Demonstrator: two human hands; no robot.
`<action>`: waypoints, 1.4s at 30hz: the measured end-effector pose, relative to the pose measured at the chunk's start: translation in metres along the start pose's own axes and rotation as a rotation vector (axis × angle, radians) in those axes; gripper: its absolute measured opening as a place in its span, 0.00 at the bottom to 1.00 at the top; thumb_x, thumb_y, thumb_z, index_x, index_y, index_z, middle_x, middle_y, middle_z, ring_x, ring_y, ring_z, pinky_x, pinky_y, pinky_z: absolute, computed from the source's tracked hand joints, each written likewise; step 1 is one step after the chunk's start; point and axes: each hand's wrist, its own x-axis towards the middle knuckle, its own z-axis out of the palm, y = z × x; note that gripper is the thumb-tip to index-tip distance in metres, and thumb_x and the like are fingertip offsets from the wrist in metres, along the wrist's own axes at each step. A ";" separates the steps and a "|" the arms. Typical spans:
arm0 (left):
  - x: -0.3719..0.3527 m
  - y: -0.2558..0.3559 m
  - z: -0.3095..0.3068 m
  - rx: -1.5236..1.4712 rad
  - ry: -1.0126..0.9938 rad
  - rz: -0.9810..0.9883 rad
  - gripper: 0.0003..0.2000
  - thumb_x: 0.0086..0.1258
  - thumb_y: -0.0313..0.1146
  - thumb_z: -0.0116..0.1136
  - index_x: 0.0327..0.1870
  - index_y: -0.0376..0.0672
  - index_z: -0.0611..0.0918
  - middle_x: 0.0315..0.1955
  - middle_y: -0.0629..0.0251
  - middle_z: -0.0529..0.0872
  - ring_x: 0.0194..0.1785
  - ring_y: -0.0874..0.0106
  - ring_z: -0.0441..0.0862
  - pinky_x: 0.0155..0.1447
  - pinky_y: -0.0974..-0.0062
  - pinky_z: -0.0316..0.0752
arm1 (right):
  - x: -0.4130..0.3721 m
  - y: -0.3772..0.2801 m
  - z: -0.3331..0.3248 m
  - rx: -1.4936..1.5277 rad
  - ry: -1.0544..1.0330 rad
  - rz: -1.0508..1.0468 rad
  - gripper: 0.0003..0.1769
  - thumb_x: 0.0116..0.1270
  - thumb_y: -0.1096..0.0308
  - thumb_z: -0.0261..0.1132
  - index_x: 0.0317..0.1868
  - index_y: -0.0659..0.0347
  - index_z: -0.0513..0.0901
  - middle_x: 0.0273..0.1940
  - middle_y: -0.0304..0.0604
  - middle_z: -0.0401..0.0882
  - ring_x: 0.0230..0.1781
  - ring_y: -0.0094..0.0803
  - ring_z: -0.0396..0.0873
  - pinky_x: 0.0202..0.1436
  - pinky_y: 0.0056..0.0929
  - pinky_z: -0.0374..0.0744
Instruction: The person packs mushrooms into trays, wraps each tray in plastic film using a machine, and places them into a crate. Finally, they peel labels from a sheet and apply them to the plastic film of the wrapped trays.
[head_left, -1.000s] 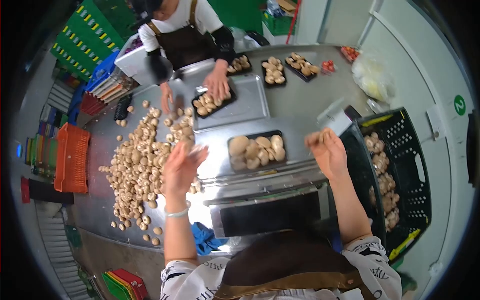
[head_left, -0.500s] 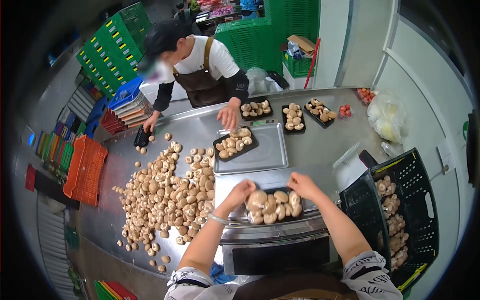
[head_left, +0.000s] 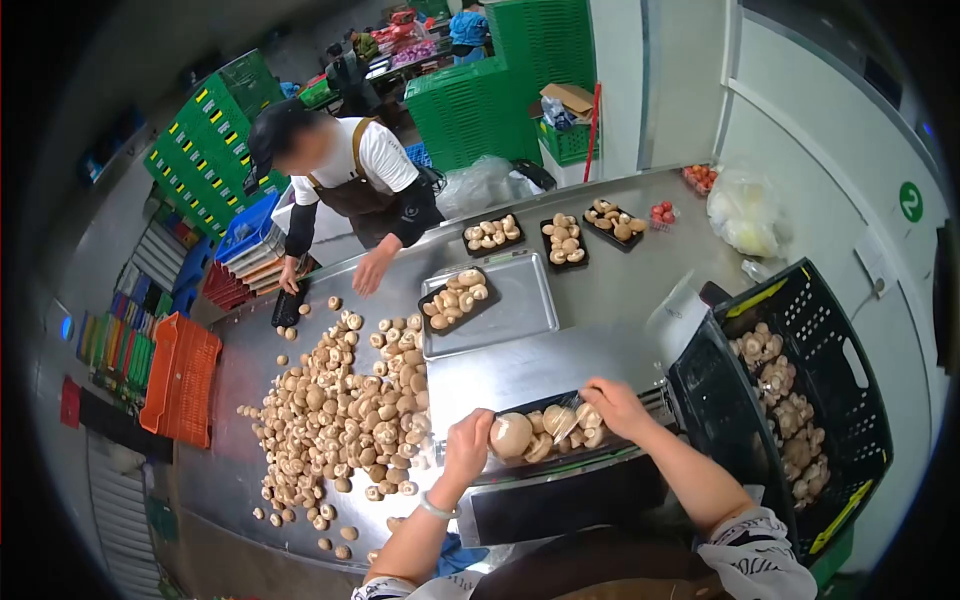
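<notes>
In front of me a black tray of brown mushrooms [head_left: 540,432] lies on the wrapping machine [head_left: 570,505], clear plastic film [head_left: 570,424] glinting over its right part. My right hand [head_left: 612,406] is closed in a pinch on the film at the tray's upper right corner. At the left end my left hand [head_left: 467,446] is closed too, fingers curled down beside a large mushroom cap; the film edge there is hard to see. A metal scale pan [head_left: 525,325] beyond holds another filled mushroom tray [head_left: 455,300].
A loose mushroom heap [head_left: 345,410] spreads over the steel table [head_left: 610,290] on the left. Across it, a co-worker [head_left: 345,180] reaches toward a black tray [head_left: 288,306]. A dark crate [head_left: 815,350] with packed mushrooms stands right. Several filled trays [head_left: 565,242] line the far edge.
My hands have come down and nearer with the film, and the tray now sits lower against the machine's front. The co-worker's hand has drawn back from the tray on the scale. My view has shifted.
</notes>
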 end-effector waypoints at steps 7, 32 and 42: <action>-0.083 0.052 -0.008 -0.275 -0.084 -0.411 0.18 0.77 0.40 0.46 0.39 0.31 0.82 0.23 0.58 0.79 0.29 0.73 0.73 0.37 0.71 0.72 | -0.080 -0.039 -0.017 0.046 -0.088 0.041 0.19 0.73 0.56 0.56 0.35 0.66 0.78 0.24 0.53 0.75 0.24 0.44 0.75 0.32 0.37 0.72; -0.172 -0.024 0.084 0.002 0.178 -0.326 0.06 0.67 0.26 0.57 0.41 0.41 0.72 0.30 0.58 0.80 0.29 0.62 0.80 0.35 0.65 0.73 | -0.254 0.081 0.012 0.513 0.539 0.375 0.07 0.67 0.76 0.61 0.42 0.60 0.71 0.22 0.32 0.70 0.21 0.15 0.63 0.22 0.22 0.61; -0.126 -0.012 0.170 0.375 -0.372 0.373 0.25 0.63 0.28 0.53 0.64 0.51 0.71 0.32 0.65 0.79 0.30 0.64 0.81 0.32 0.68 0.76 | -0.275 0.235 0.162 0.317 0.855 0.683 0.09 0.69 0.68 0.60 0.45 0.62 0.74 0.37 0.44 0.81 0.36 0.38 0.82 0.38 0.36 0.77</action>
